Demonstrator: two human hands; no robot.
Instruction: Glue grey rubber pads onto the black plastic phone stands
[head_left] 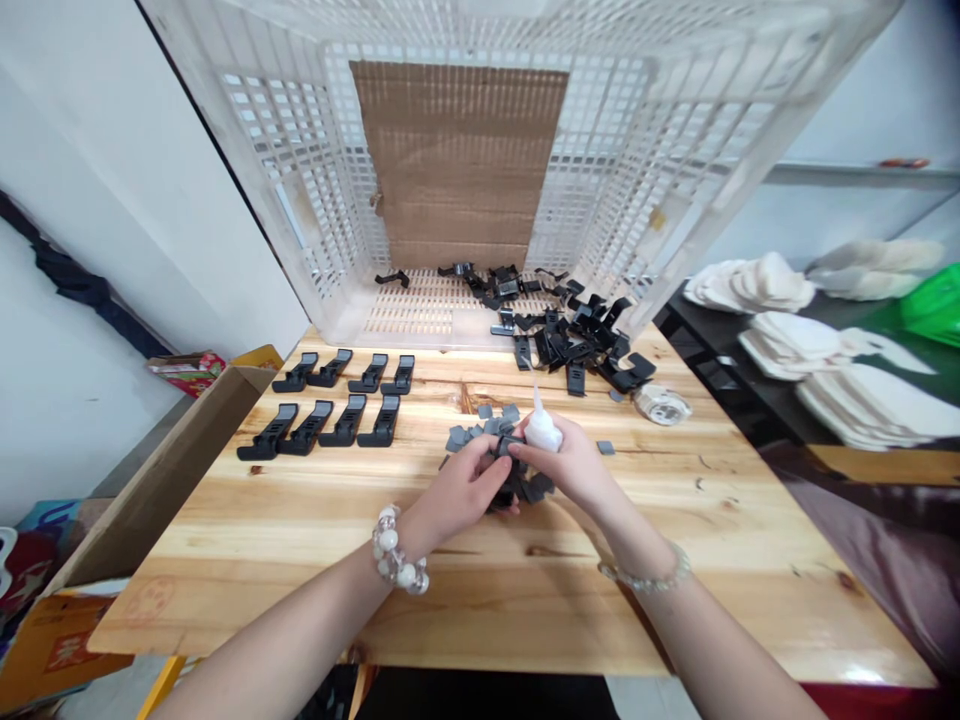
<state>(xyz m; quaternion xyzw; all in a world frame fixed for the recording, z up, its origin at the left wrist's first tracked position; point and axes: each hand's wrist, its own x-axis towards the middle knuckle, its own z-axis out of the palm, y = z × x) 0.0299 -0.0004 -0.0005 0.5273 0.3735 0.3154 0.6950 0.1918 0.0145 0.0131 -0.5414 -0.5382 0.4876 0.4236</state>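
My two hands are together low over the middle of the desk (pixel 300 560), thumbs nearly meeting. The left hand (pixel 466 488) is clamped on a black part (pixel 501 497), mostly hidden by my fingers and the grey pads (pixel 459 437) piled about it. The right hand (pixel 574 460) wraps a white bottle (pixel 543 432) against its palm, nozzle up, while its thumb and fingertips work at a dark grey piece by my left thumb. Whether that piece already touches the black part, I can't tell.

I judge this to be pressing a pad onto the part. Doing it well means bracing the part firmly with the left hand, squaring the pad to the edges before any pressure, then pushing evenly from the middle outward. The bottle calls for a loose hold: squeezing it while the thumb presses could push out a drop, so the nozzle is best upright and away from my fingers.

The finished-looking parts (pixel 343 420) to my left, two rows of four, each bear a grey patch at the far end, a handy guide for placement. Beyond my right hand, loose black parts (pixel 577 340) lie heaped at the mouth of the white crate (pixel 465 325), near a white roll (pixel 663 405).
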